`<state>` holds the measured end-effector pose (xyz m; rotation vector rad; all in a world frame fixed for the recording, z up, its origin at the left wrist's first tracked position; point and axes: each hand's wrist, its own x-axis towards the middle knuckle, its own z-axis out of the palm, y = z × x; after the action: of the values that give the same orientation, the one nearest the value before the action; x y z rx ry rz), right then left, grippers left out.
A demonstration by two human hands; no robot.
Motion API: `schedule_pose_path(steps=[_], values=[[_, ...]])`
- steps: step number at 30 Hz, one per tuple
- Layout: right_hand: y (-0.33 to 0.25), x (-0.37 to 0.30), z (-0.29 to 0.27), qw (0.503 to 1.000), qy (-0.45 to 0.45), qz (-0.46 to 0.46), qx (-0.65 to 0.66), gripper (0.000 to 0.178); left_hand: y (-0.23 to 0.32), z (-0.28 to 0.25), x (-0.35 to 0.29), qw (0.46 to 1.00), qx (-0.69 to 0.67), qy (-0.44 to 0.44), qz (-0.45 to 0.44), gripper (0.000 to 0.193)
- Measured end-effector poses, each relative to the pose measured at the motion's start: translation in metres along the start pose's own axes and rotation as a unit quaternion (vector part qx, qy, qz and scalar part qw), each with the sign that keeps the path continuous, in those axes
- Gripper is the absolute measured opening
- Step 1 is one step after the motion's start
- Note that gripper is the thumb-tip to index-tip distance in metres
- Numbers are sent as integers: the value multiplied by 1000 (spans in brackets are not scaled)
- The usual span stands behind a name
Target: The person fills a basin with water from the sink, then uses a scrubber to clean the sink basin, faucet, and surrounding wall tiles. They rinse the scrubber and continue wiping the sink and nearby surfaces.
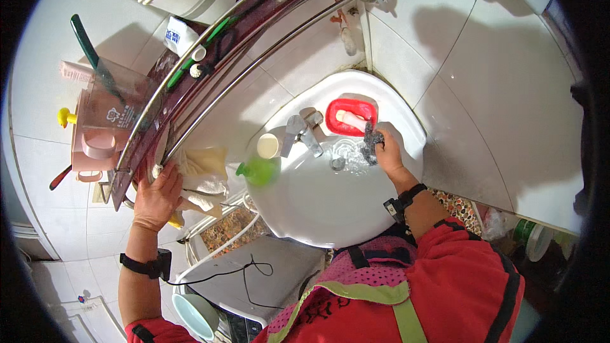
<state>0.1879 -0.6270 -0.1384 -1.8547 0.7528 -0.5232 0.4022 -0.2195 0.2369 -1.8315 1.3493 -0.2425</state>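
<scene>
At the left of the frame, the left hand is at pale cloths hanging below the shelf rail; whether its grip pinches them or merely rests there, I cannot tell. Near the middle, a translucent green container and a cream cup stand on the basin's left side, beside the chrome faucet. Right of centre, the red soap dish sits on the back rim with 1 pale pink item inside. Just below it, the right hand has its grip closed around a dark grey scrubbing wad, over rippling water in the white washbasin. The wet work looks under way, judging by the ripples; setting down the wad remains undone, and the cloths remain hung.
</scene>
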Motion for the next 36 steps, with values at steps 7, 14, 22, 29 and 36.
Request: schedule_pose_path(steps=[7,14,22,29,36], values=[[0,28,26,994,25,-106,22,37,0,3,-1,1000,18,9,4,54],[-12,47,41,989,-101,-15,-110,31,0,2,-1,1000,18,-4,5,55],[-39,-13,-10,964,-209,-49,159,31,0,8,-4,1000,7,-1,-10,58],[-50,-92,-1,880,-413,-211,-99,33,1,9,-3,999,-43,-2,-24,61],[-32,-54,-21,956,-99,-111,-251,76,0,9,-4,998,-55,-13,-35,59]])
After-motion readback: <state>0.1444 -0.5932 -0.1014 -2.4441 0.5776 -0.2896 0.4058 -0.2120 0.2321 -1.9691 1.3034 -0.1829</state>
